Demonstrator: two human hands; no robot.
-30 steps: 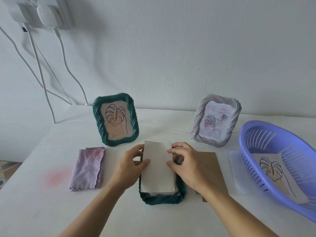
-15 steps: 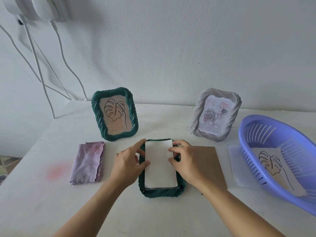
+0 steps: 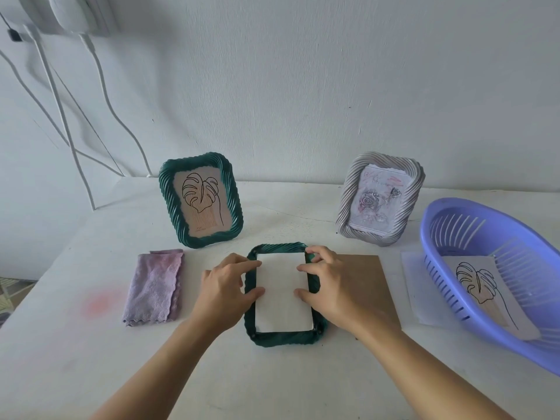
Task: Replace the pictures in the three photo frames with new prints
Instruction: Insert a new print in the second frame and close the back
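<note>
The green frame (image 3: 285, 336) lies face-down dead ahead on the table (image 3: 91, 359), long axis pointing away, with the white print (image 3: 283, 295) flat in it, my left hand (image 3: 222, 286) and right hand (image 3: 336, 286) pressing fingertips on its side edges; the brown board (image 3: 372, 277) sits nearer my right.

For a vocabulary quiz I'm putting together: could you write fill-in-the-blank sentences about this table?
The left hand and right hand touch a white print inside the flat-lying ____ frame.
The sheet in the purple basket shows a drawn ____.
The folded cloth lies ____ of that frame.
Missing words: green; leaf; left.
</note>
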